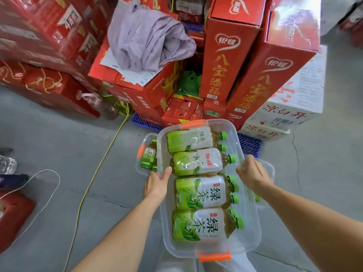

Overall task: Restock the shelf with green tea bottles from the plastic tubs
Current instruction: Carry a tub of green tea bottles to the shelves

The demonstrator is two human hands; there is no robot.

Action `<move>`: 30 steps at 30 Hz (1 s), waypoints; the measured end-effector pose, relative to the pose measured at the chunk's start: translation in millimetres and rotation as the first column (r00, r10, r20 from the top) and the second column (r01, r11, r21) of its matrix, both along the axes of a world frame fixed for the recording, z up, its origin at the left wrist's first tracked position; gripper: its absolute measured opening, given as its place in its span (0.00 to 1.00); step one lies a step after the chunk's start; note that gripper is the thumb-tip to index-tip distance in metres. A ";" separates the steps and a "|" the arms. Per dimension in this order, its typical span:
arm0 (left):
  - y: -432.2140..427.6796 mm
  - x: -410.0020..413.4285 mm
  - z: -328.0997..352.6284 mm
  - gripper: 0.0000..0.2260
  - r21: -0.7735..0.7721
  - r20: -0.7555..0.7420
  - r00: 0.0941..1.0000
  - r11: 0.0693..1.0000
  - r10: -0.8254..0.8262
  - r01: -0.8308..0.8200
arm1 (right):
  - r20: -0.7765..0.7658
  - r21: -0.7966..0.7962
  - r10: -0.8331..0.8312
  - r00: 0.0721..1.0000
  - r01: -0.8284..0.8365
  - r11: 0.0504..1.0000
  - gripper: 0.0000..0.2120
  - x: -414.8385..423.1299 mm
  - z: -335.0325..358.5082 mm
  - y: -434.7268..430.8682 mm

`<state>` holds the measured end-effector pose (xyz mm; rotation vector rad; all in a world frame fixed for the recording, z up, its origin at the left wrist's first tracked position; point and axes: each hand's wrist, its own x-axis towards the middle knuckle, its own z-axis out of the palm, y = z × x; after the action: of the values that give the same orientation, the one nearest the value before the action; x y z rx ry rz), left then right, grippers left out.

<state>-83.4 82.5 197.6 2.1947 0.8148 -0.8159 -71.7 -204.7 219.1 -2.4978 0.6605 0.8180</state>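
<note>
A clear plastic tub (253, 228) with orange latches is held up in front of me. Several green tea bottles (202, 193) with green caps lie on their sides in it. My left hand (157, 185) grips the tub's left rim, thumb over the edge. On the right rim my right hand (253, 173) holds on with curled fingers. A second clear tub (141, 167) sits on the floor below it to the left, with a green tea bottle (149, 156) showing inside. No shelf is in view.
Stacked red gift cartons (229, 61) and white cartons (290, 107) stand ahead on a blue pallet (143, 120). A lilac cloth (149, 38) lies on one carton. A yellow cord (98, 169) and a white cord (45, 195) run across the grey concrete floor. More red boxes sit left.
</note>
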 end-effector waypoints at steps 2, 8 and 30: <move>7.6 -12.1 13.5 0.22 0.013 0.033 0.998 0.998 0.062 -0.062 | 0.022 0.020 0.057 0.998 -0.058 0.998 0.07 2.5 10.9 8.4; 20.8 -69.7 46.9 0.23 0.043 0.117 0.960 0.964 0.255 -0.261 | 0.060 0.026 0.249 0.967 -0.251 0.968 0.09 5.4 39.4 33.4; 16.7 -445.3 70.1 0.37 -0.033 0.048 0.331 0.333 0.942 -0.942 | 0.118 0.008 0.954 0.277 -0.961 0.278 0.11 -161.7 74.4 238.1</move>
<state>-528.7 99.2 267.7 1.2657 1.7965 -0.1023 -233.4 33.4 293.5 -2.6543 -1.1364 1.0191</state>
